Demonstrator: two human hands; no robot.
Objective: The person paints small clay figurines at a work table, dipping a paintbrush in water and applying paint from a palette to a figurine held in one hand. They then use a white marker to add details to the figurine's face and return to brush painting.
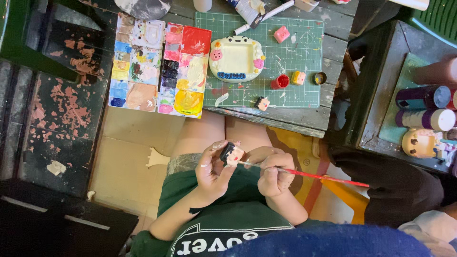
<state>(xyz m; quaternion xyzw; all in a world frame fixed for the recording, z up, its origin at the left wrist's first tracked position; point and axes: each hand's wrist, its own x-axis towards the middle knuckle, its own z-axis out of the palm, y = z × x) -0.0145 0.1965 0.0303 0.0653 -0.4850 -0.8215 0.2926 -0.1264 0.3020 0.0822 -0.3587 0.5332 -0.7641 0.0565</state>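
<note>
Small peach, black-topped figurine touches red-handled brush tip above lap.

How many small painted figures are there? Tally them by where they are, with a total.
In the left hand: 1, the dark-topped figure, touched by the brush in the right hand
On the green cutting mat: 3 (pink, yellow, dark-topped)
Total: 4

Worn grey wooden table, green cutting mat, paint palette
</note>
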